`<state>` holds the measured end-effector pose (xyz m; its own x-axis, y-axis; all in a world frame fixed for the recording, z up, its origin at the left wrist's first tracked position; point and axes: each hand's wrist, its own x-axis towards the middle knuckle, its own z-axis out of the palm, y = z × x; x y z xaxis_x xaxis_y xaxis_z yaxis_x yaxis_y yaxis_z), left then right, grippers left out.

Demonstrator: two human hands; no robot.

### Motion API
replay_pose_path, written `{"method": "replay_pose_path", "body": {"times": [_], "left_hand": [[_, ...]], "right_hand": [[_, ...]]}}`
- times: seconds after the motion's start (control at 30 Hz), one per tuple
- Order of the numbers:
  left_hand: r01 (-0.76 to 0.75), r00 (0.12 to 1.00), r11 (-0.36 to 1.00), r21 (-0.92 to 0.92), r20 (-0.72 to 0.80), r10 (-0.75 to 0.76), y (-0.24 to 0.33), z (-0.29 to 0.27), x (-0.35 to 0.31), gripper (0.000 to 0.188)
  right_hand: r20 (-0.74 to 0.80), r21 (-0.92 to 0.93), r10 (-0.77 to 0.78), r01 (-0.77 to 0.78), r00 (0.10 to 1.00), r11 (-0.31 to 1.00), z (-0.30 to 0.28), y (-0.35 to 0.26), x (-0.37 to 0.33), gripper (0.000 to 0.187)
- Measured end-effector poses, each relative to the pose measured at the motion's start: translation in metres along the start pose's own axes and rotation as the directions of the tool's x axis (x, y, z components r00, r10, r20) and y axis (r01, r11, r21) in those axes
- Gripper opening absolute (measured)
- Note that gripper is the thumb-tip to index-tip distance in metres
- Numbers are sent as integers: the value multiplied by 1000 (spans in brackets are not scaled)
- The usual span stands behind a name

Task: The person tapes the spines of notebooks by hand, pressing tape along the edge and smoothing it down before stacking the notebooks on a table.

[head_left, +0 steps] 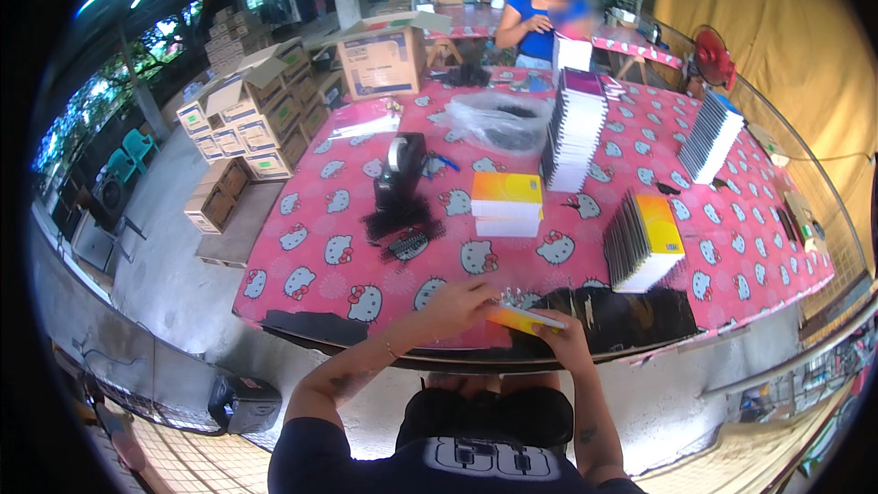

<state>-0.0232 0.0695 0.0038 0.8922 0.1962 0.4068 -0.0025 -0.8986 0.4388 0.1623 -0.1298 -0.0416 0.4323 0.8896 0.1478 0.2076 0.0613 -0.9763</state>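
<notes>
At the table's near edge I hold a notebook (525,318) with a yellow and orange cover, tilted in front of me. My left hand (462,304) is closed at its left end, beside small, shiny bits I cannot make out. My right hand (567,340) grips the right end, fingers wrapped round the edge. Just beyond stands a short stack of yellow-covered pads (507,205). To the right is a stack of notebooks with black spiral binding (644,242). Black plastic binding coils (400,229) lie in a heap to the left.
A black tape dispenser (400,169) stands behind the coils. Farther back are a clear plastic bag (501,123), a tall notebook stack (576,137) and another at right (711,137). Cartons (256,119) are piled left of the pink table (315,206). A person in blue (540,23) stands across it.
</notes>
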Motion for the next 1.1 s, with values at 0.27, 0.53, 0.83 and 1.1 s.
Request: {"method": "replay_pose_path", "body": {"times": [0.27, 0.53, 0.83, 1.1], "left_hand": [[-12, 998, 990, 137, -67, 21, -1, 14, 5, 39], [17, 997, 876, 482, -76, 22, 49, 60, -40, 79], [-12, 996, 827, 562, -64, 58, 57, 21, 11, 85], [-98, 994, 793, 601, 28, 101, 64, 41, 9, 81]], "right_hand": [[-39, 25, -18, 19, 999, 1000, 5, 11, -4, 27], [-189, 152, -2, 31, 982, 988, 11, -12, -10, 29], [-98, 34, 19, -15, 995, 999, 4, -26, -17, 31], [-29, 121, 52, -48, 998, 992, 5, -32, -17, 31]]}}
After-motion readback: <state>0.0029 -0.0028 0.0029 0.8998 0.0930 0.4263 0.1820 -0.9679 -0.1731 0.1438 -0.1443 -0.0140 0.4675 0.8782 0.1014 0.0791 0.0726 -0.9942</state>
